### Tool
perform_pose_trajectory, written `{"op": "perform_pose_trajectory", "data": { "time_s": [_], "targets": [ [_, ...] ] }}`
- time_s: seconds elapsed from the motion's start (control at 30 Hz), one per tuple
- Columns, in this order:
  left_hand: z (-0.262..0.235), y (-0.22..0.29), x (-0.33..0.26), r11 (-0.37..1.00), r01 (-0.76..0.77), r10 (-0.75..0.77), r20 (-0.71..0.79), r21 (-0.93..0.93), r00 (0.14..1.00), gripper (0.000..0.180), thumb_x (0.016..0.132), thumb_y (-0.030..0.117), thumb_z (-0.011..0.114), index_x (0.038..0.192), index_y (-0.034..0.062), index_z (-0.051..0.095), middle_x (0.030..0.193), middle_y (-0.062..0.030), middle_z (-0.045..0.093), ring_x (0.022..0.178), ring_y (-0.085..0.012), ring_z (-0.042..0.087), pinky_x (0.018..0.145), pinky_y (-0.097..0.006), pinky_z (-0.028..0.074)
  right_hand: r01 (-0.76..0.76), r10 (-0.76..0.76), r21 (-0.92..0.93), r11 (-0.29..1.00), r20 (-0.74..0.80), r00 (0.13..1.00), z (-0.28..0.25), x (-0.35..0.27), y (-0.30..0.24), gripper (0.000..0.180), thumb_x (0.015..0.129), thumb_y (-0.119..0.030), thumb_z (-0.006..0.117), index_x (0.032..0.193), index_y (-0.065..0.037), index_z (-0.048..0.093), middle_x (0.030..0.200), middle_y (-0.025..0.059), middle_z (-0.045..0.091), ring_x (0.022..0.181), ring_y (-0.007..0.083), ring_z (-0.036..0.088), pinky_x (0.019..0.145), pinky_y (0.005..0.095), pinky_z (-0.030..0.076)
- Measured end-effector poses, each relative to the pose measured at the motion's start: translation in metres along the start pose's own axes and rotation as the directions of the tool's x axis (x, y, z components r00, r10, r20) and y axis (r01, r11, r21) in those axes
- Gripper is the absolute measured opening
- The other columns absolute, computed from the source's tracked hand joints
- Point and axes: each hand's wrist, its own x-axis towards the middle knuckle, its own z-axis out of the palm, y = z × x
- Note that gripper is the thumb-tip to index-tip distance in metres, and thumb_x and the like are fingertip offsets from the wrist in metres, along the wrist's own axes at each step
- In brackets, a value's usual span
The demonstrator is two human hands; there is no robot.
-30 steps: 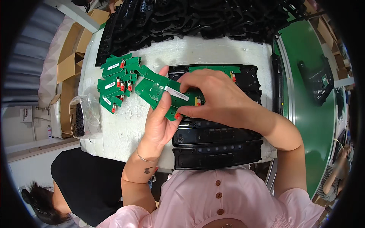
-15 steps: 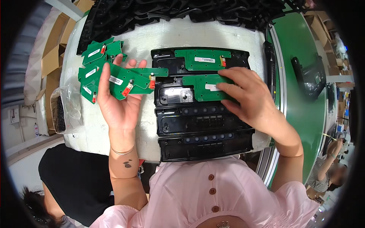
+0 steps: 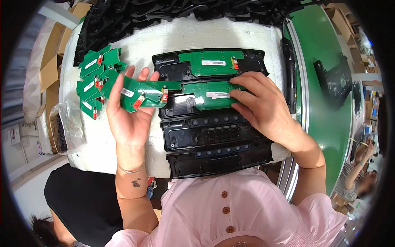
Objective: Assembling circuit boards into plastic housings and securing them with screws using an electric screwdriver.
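Head view, looking down on a white padded desk. The left hand lies palm up, fingers loosely curled, with a small fan of green circuit boards resting across the fingers. The right hand is spread flat, its fingertips pressing a circuit board into the second black plastic housing of a stack of four. The top housing already carries a seated board; the third housing and fourth housing show bare button holes and no board.

Risks, as judged from this arrangement: the boards in the left hand are held only by light finger contact and overlap one another, so a tilt of the palm could let one slide off onto the housings. The board under the right hand could seat crooked if pressed at one end only, since the fingertips bear on its right part.

Surroundings: a loose pile of spare green boards lies to the left, just beside the left hand; a clear plastic bag sits at the desk's left edge. A heap of black plastic parts crowds the far edge. A green conveyor belt runs along the right, close beside the right hand and limiting room on that side.
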Motion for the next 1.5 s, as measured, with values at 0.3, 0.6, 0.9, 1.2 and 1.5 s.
{"op": "perform_pose_trajectory", "data": {
  "time_s": [0.3,0.6,0.9,1.2,1.5],
  "targets": [
    [-0.002,0.001,0.002,0.999,0.025,-0.023,0.042,-0.042,0.999,0.04,0.088,0.024,0.048,0.119,0.0002,0.039,0.109,-0.0203,0.052,0.109,-0.037,0.048,0.087,-0.047,0.044,-0.037,0.036,0.057,0.998,0.022,0.999,0.002,-0.01,0.014,0.022,0.066,-0.002,0.066,0.087,0.001,0.06,0.093,0.0113,0.058,0.081,0.0261,0.054,0.074,0.0351,0.042],
    [0.006,0.0,-0.003,1.0,-0.005,0.006,0.074,-0.006,0.997,0.042,0.09,0.029,0.045,0.122,0.0028,0.037,0.111,-0.0201,0.051,0.111,-0.0363,0.047,0.088,-0.047,0.044,0.004,0.002,0.083,0.997,-0.071,0.997,0.005,0.005,0.005,0.022,0.062,-0.007,0.068,0.081,-0.002,0.058,0.09,0.0067,0.056,0.081,0.0224,0.053,0.072,0.0322,0.042],
    [0.015,-0.021,-0.021,0.953,-0.219,0.137,0.348,0.208,0.928,0.057,0.09,0.05,0.032,0.127,0.0075,0.029,0.129,-0.0179,0.037,0.118,-0.0253,0.039,0.098,-0.039,0.033,0.028,-0.025,0.26,0.965,-0.012,1.0,0.023,0.076,-0.065,0.037,0.067,-0.024,0.069,0.095,-0.003,0.055,0.095,0.0096,0.056,0.086,0.0262,0.055,0.072,0.0351,0.046],
    [0.009,-0.018,-0.019,0.987,-0.071,0.022,0.321,0.141,0.947,0.062,0.086,0.038,0.051,0.131,0.0036,0.025,0.122,-0.0174,0.045,0.105,-0.0259,0.052,0.083,-0.038,0.048,-0.067,0.159,0.738,0.672,-0.056,0.986,-0.006,0.081,-0.035,0.038,0.066,-0.012,0.073,0.1,-0.002,0.059,0.094,0.0043,0.059,0.086,0.0116,0.055,0.074,0.0276,0.045],
    [0.002,0.009,-0.005,0.963,-0.255,0.254,0.031,0.089,0.967,0.043,0.089,0.03,0.05,0.117,-0.0012,0.042,0.114,-0.0208,0.051,0.105,-0.0284,0.053,0.083,-0.041,0.048,0.086,-0.099,0.11,0.99,0.116,0.988,-0.022,-0.026,-0.016,0.038,0.057,-0.013,0.071,0.092,-0.003,0.061,0.105,0.0122,0.052,0.095,0.0298,0.05,0.076,0.0378,0.044]
  ]
}}
